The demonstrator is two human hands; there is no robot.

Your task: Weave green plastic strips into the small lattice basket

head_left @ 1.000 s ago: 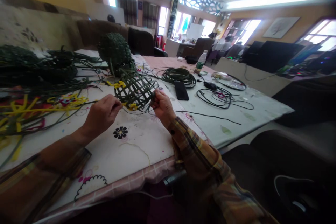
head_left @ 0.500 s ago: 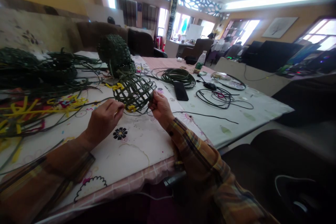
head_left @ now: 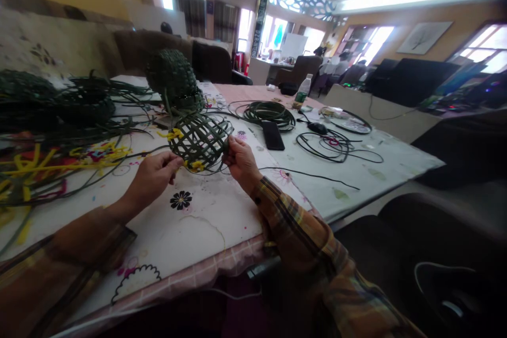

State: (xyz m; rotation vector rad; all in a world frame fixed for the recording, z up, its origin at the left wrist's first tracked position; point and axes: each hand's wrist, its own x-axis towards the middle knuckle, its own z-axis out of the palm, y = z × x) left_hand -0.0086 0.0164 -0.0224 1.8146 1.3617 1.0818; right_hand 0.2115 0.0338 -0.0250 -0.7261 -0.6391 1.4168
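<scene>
An open-weave basket of dark green strips [head_left: 202, 140] lies tilted on the table in front of me. My right hand [head_left: 240, 161] pinches its right edge between thumb and fingers. Two yellow woven pieces sit on the basket: a yellow knot [head_left: 196, 166] low at the front and a yellow strip bundle [head_left: 174, 134] on the left side. My left hand [head_left: 158, 171] is closed in a pinch just left of the lower knot, at the end of a thin yellow strip. Its fingertips partly hide that strip.
Behind the basket stands a tightly woven dark green piece [head_left: 172, 79]. Yellow strips [head_left: 35, 163] and green bundles [head_left: 83, 105] cover the left side. To the right lie coiled green strip [head_left: 269, 115], a phone [head_left: 273, 135], a bottle [head_left: 303, 91] and black cable coils [head_left: 325, 147].
My left hand has drawn slightly left, its fingers still pinched. The basket has tilted and shifted a little left, with my right hand still gripping its edge.
</scene>
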